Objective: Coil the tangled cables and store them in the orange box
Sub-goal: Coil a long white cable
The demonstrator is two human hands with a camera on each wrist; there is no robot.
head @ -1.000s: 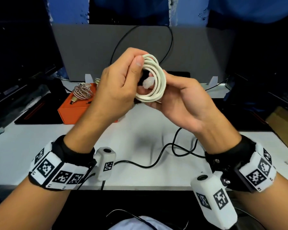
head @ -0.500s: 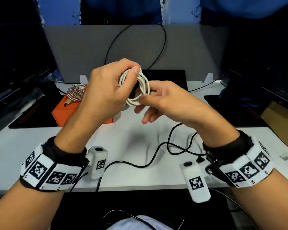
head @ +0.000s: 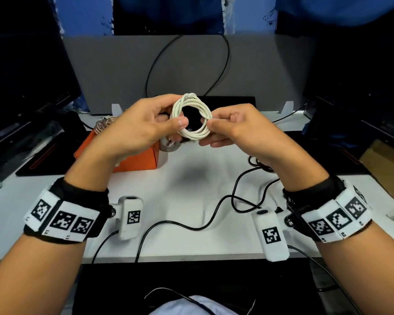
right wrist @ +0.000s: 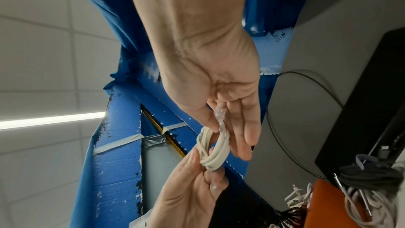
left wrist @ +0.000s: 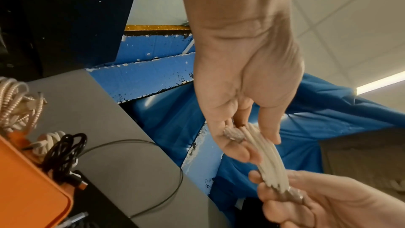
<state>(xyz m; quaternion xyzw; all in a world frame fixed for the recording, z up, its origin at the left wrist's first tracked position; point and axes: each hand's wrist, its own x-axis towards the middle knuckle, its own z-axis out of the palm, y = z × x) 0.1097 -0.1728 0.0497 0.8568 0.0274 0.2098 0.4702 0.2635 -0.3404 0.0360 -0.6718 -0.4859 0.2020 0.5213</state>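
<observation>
Both hands pinch the white cable coil [head: 192, 119]: left hand [head: 143, 130] at nine o'clock, right hand [head: 234, 128] at three. No legible writing; orange box [head: 139, 160] partly hidden.

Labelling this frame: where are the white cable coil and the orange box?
white cable coil [head: 204, 133], head view, lower right strands of the ring.
orange box [head: 143, 161], head view, its front wall.

White cable [head: 192, 119] wound into a neat ring, held upright above the desk [head: 191, 196]; pinched at both sides. Orange box [head: 132, 159] lying left on desk; coiled cables [head: 104, 123] inside.
</observation>
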